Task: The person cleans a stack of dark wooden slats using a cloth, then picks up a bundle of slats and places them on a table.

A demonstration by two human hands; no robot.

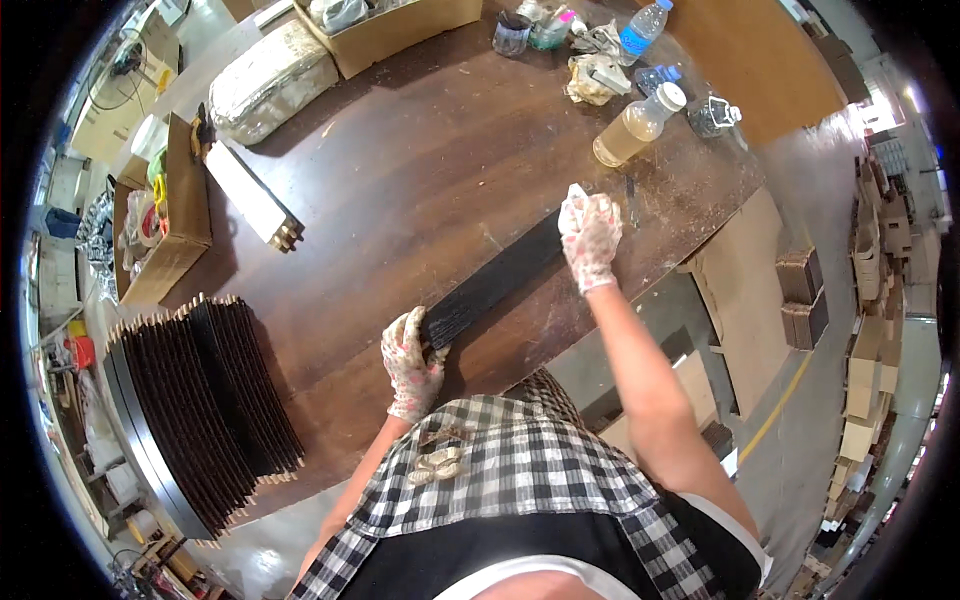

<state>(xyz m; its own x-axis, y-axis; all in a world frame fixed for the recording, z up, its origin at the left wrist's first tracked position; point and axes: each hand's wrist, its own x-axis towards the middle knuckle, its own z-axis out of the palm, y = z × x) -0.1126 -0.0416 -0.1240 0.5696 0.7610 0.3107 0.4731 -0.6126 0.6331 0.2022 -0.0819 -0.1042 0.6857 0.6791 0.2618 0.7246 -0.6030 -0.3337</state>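
Note:
A long, flat black board lies slantwise on the brown table in front of me. My left hand, in a patterned work glove, closes its fingers round the board's near left end. At the far right end, my right hand is closed and pressed down against the board, in a similar white glove with pink spots. Something small and white pokes out at its fingertips, but I cannot make out what it is. To the left stands a large stack of black boards with pale wooden tips sticking out at their ends.
Bottles, including one with amber liquid, stand at the table's far right beside crumpled wads. A wrapped bundle and an open carton sit at the back. Left are a box of supplies and a white-wrapped bundle of sticks.

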